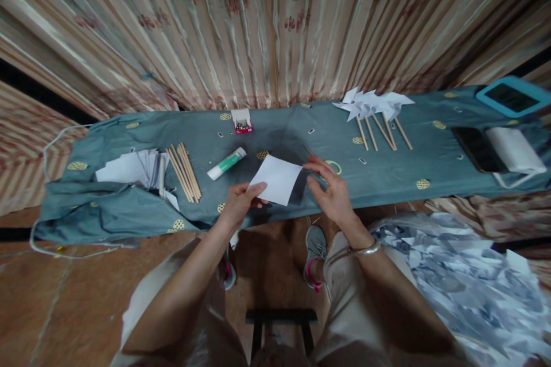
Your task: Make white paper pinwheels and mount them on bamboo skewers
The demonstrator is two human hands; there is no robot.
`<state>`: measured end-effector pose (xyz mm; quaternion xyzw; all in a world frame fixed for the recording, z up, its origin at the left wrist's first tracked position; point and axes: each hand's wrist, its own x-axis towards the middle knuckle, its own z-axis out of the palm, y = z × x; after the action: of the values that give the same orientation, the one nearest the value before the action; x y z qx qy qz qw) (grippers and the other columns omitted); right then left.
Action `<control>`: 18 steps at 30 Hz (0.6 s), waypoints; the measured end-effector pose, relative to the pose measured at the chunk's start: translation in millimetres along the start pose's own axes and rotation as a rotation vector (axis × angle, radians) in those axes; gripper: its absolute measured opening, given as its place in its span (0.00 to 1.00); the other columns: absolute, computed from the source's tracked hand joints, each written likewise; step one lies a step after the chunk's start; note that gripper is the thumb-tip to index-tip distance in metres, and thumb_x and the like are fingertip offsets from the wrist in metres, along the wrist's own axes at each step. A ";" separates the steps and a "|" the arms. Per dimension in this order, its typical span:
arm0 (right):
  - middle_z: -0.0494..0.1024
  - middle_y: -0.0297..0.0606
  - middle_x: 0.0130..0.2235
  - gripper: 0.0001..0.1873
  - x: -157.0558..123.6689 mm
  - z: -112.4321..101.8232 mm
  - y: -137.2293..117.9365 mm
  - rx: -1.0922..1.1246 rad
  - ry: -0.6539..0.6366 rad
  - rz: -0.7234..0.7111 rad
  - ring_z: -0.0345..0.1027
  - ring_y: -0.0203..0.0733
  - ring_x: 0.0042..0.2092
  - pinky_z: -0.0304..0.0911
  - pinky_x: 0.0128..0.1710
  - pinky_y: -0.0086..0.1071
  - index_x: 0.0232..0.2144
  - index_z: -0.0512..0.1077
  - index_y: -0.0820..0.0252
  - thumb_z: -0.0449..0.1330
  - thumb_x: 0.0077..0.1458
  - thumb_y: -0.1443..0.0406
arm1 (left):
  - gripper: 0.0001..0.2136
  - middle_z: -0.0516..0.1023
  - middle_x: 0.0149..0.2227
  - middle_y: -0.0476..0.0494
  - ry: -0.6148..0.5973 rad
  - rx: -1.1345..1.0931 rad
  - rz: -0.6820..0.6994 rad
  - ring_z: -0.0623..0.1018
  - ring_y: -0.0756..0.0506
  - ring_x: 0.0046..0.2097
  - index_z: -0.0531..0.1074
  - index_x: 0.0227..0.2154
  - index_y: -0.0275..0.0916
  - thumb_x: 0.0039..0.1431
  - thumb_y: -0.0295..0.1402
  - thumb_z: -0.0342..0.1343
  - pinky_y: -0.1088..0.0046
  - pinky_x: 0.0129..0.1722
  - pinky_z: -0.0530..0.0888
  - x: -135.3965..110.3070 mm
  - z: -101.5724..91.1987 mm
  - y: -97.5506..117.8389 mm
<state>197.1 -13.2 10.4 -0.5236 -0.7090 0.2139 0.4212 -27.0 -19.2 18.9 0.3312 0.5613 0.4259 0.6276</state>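
Pinching lightly is advised, to avoid creasing the paper square (278, 179). Above the cloth-covered table (284, 126), its left corner is clamped by the left hand (241, 200); the right hand (330, 192) is held part-open beside the right corner, contact unclear.

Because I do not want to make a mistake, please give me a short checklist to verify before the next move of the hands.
1. White paper square secured: ok; the left hand pinches its left corner, thumb on top.
2. Right hand touching the paper: cannot tell; it is at the right corner, fingers and thumb apart.
3. Glue stick nearby: ok; it lies left of the paper. Cap on: cannot tell.
4. Small red-and-white box open: ok; small metal pieces show inside.
5. Loose wooden sticks apart from the paper: ok; they lie left of the glue stick.
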 end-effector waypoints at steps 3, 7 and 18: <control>0.75 0.49 0.52 0.16 4.2 -12.9 20.9 -0.256 0.041 0.079 0.69 0.49 0.54 0.63 0.55 0.43 0.47 0.72 0.61 0.50 0.60 0.65 | 0.19 0.78 0.21 0.44 0.055 0.018 0.082 0.72 0.51 0.21 0.77 0.21 0.35 0.33 0.47 0.70 0.77 0.20 0.68 1.7 -4.7 2.7; 0.79 0.51 0.46 0.16 6.6 -20.7 41.2 -0.607 -0.079 0.192 0.72 0.53 0.48 0.64 0.51 0.42 0.46 0.74 0.64 0.54 0.56 0.65 | 0.18 0.78 0.22 0.46 0.119 0.074 0.181 0.73 0.50 0.22 0.78 0.21 0.37 0.36 0.49 0.68 0.76 0.20 0.69 5.4 -10.6 3.9; 0.81 0.49 0.42 0.18 29.2 -10.5 28.9 -0.603 -0.113 0.324 0.75 0.52 0.44 0.66 0.45 0.41 0.46 0.74 0.63 0.56 0.54 0.64 | 0.16 0.74 0.18 0.50 0.222 0.151 0.383 0.71 0.50 0.20 0.76 0.19 0.37 0.42 0.46 0.65 0.75 0.21 0.71 10.8 -24.1 9.3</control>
<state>219.2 22.8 5.6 -0.7176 -0.6701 0.0873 0.1683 -52.2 -7.1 19.0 0.4287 0.5841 0.5281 0.4429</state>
